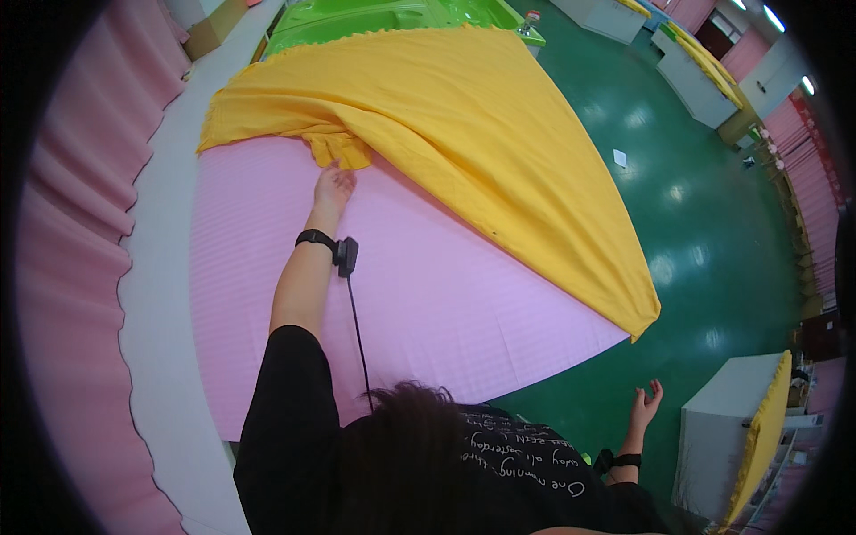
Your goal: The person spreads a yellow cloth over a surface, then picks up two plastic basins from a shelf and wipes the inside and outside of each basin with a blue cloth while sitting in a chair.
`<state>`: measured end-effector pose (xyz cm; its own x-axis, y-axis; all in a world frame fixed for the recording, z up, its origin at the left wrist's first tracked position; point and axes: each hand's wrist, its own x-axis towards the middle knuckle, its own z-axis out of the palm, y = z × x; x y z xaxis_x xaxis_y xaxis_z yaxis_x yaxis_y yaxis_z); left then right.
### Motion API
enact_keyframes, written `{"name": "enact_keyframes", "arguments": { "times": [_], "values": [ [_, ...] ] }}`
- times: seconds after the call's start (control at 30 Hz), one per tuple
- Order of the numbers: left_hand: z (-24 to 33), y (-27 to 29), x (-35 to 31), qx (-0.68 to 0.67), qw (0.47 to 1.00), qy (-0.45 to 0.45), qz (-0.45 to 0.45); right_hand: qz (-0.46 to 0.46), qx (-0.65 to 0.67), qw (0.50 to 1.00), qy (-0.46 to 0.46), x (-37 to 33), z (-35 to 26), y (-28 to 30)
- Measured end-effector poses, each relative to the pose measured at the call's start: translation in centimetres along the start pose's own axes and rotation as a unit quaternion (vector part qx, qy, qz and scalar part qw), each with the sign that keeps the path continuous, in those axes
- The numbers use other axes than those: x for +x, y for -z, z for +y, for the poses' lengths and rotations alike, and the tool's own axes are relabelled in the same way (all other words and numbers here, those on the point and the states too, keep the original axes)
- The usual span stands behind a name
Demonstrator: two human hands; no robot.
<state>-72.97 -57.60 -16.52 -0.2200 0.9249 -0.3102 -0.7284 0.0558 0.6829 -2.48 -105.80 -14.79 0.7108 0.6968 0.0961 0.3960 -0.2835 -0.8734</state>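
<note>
A large yellow cloth [428, 98] with a ruffled far edge lies across the far part of a pink striped sheet [383, 285]. Its near edge runs diagonally, with a thick fold, down to a corner at the right. At the far left, my left hand [335, 185] reaches over the sheet, its fingertips at a small bunched flap of that cloth. Blur hides whether those fingers grip it. Off the sheet's right side, my right hand [648, 404] is held out over the floor, fingers apart, holding nothing. A black band with a small device [346, 256] sits on my left wrist.
Green plastic basins [357, 22] stand beyond the cloth, with a clear bottle [530, 21] at their right. A pink curtain [80, 267] and white ledge [160, 294] line the left. A white paper [620, 158] lies on the green floor. A white cabinet [722, 428] stands right.
</note>
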Motion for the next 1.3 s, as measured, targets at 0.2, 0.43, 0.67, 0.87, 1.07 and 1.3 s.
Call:
{"name": "enact_keyframes", "arguments": {
  "times": [0.2,0.43,0.67,0.87,1.07,1.3],
  "values": [
    [0.3,0.1,2.5,-0.046,0.998,0.003,0.038,-0.060,-0.001,0.998,0.007,-3.3,-0.8,0.3],
    [-1.9,-3.6,2.0,0.077,0.995,-0.054,-0.042,-0.085,-0.002,0.996,0.007,-3.7,-1.8,-0.5],
    [-0.1,2.0,2.6,0.070,0.985,-0.153,0.044,-0.108,0.021,0.994,-0.003,-3.1,-2.0,-1.0],
    [3.9,7.4,-9.2,0.179,0.970,-0.099,0.127,-0.150,0.056,0.987,0.020,-0.2,-1.0,-3.0],
    [9.6,14.6,-24.9,0.343,0.935,0.081,0.043,-0.236,0.078,0.965,0.085,5.1,-1.5,-8.5],
    [14.8,18.8,-36.0,0.022,0.966,-0.210,0.152,-0.327,0.022,0.926,0.188,7.9,-6.7,-16.5]
  ]
}}
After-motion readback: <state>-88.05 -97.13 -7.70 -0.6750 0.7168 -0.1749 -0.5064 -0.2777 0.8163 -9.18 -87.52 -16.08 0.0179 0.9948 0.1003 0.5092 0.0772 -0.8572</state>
